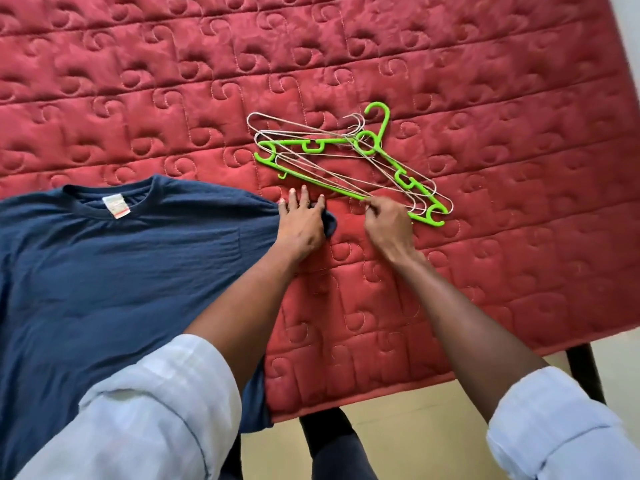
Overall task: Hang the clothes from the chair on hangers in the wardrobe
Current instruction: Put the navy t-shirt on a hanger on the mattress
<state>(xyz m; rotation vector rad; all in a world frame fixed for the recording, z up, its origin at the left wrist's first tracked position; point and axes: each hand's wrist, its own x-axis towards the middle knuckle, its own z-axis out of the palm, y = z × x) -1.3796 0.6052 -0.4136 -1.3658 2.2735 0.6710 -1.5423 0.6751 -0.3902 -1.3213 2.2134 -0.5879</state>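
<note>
Where collar sits, white neck label (pixel 116 206) unreadable, navy shirt (pixel 104 271)

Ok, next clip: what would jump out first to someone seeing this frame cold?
The bright green hanger tangled with wire hangers on the red quilted mattress, right of centre. A navy T-shirt lies flat at lower left; the left hand presses its sleeve while the right hand pinches the hangers.

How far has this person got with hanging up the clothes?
Early on. Done: a navy blue T-shirt lies spread flat on the red quilted mattress. In hand: the left hand presses its sleeve while the right hand pinches at the pile of wire and green plastic hangers. Left: fitting a hanger into the shirt and hanging it; no wardrobe shows.
</note>
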